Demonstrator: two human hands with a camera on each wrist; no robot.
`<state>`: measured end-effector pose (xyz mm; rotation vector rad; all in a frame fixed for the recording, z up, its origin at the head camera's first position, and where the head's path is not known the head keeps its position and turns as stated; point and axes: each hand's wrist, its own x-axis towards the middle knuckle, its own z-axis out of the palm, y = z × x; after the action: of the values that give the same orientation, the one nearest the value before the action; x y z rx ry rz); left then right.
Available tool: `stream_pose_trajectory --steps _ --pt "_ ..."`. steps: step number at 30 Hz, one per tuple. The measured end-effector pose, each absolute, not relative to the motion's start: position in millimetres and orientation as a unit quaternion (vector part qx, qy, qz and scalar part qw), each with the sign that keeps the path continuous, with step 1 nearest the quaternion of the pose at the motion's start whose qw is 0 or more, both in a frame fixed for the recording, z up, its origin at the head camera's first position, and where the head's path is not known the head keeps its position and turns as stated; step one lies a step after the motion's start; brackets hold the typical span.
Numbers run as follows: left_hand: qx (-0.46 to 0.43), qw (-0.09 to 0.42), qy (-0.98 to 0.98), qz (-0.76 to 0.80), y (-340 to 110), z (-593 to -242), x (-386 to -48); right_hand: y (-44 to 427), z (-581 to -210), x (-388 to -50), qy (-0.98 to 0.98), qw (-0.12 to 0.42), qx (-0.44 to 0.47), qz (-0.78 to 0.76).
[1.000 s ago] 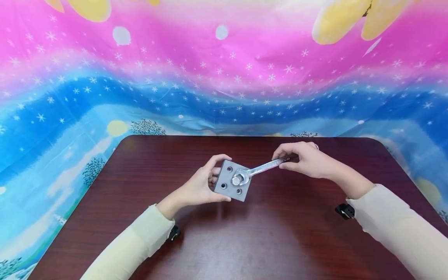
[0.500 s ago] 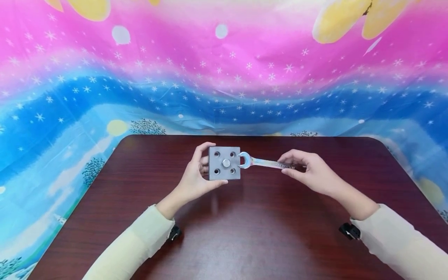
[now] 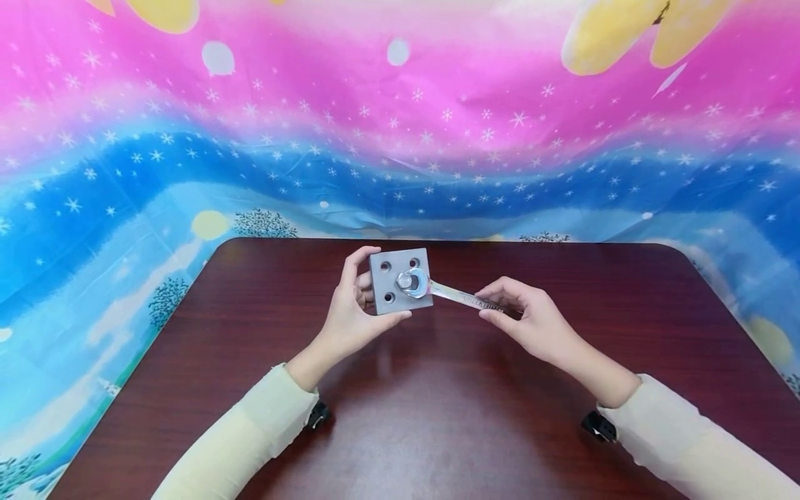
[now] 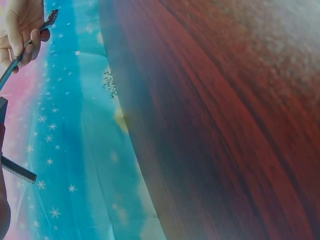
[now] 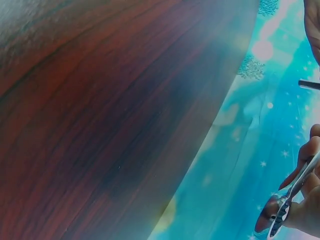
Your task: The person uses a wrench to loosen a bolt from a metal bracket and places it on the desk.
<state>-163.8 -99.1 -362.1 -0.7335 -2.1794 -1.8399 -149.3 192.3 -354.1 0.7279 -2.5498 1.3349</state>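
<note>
My left hand (image 3: 350, 309) grips a square grey metal plate (image 3: 380, 279) by its left side, thumb along the lower edge, above the table. Holes show near the plate's corners, and a bolt head (image 3: 405, 280) stands at its middle. In the left wrist view the bolt's threaded shank (image 4: 19, 170) sticks out behind the plate. My right hand (image 3: 540, 321) pinches the far end of a silver wrench (image 3: 459, 296), whose open-ended jaws lie around the bolt head. The right wrist view shows the wrench's other end (image 5: 281, 215) beside the palm.
The dark red-brown wooden table (image 3: 437, 430) spreads below both hands. A patterned pink and blue cloth (image 3: 400, 153) hangs behind and beside it. Black devices (image 3: 600, 426) sit at both wrists.
The wrench jaws have moved left from the plate's right edge onto the bolt head. Over the full second, the plate has turned and risen slightly, and the wrench handle now slopes down to the right.
</note>
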Motion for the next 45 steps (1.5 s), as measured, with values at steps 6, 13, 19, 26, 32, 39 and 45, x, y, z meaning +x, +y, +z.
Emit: stream_pose_trajectory --steps 6,13,19,26,32,39,45 --pt "-0.248 0.099 -0.737 -0.621 -98.8 -362.9 -162.7 189.4 -354.9 -150.3 -0.858 0.084 0.244 0.444" --pt "-0.253 0.093 -0.737 -0.62 -98.3 -363.3 -158.6 190.0 -355.4 -150.0 -0.863 0.079 0.245 0.436" --pt "-0.263 0.058 -0.74 -0.617 -100.5 -359.8 -156.5 193.9 -353.9 -155.0 -0.863 0.085 0.261 0.424" --pt "-0.292 -0.004 -0.737 -0.609 -105.5 -358.2 -155.1 201.0 -341.5 -170.5 -0.869 0.066 0.293 0.394" --pt "-0.315 -0.059 -0.751 -0.578 -109.7 -355.9 -154.9 202.6 -328.2 -183.2 -0.893 0.055 0.301 0.331" --pt "-0.37 -0.133 -0.753 -0.528 -108.8 -355.9 -156.9 200.0 -310.0 -193.1 -0.91 0.047 0.311 0.269" --pt "-0.403 -0.18 -0.748 -0.495 -105.6 -357.6 -158.3 193.0 -293.7 -199.1 -0.915 0.014 0.335 0.224"
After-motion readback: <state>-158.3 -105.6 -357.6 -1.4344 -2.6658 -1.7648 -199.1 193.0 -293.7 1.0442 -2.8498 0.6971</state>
